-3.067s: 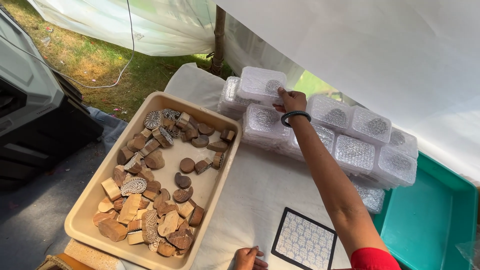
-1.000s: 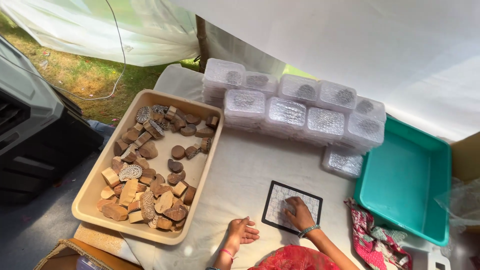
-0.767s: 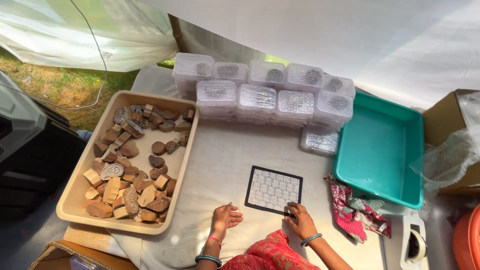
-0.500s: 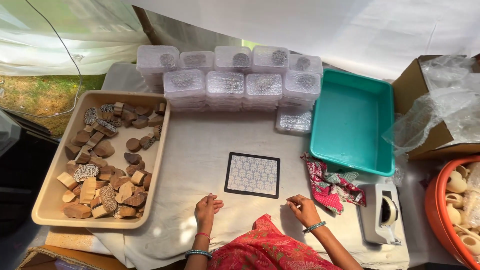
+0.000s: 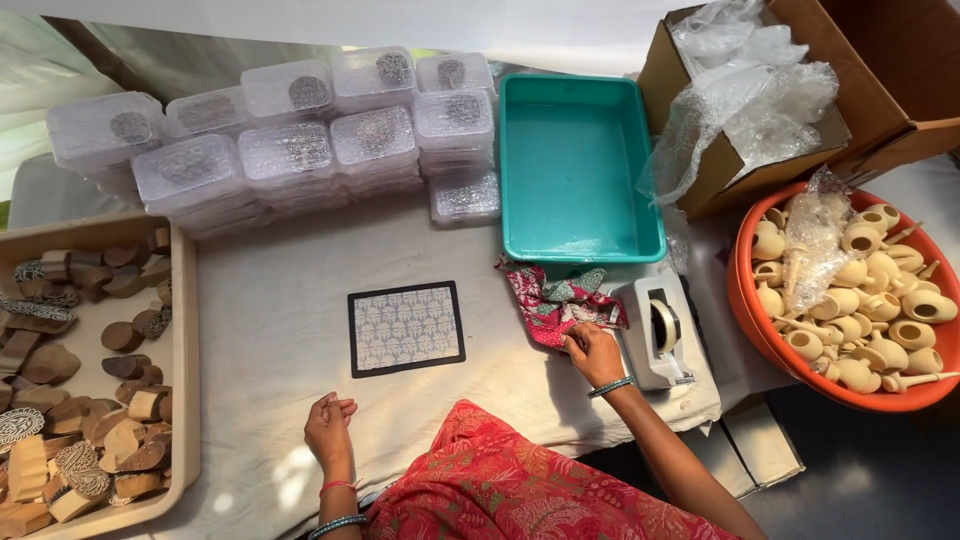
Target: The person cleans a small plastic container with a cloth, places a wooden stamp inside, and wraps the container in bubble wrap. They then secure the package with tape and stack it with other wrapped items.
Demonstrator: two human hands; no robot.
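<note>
The right hand [image 5: 592, 352] pinches the edge of the red cloth [image 5: 556, 300], which lies crumpled between the teal tray [image 5: 580, 240] and tape dispenser [image 5: 655, 330]. The left hand [image 5: 328, 425] rests loosely curled and empty on the worktop [image 5: 270, 330]. Tugging the cloth could snag the dispenser just beside it.

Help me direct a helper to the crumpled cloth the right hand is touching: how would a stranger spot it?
Start at the teal tray on the white-covered table. Just below its near edge lies the crumpled cloth, under the right hand and beside the tape dispenser. It is the only red patterned fabric on the tabletop.
</note>
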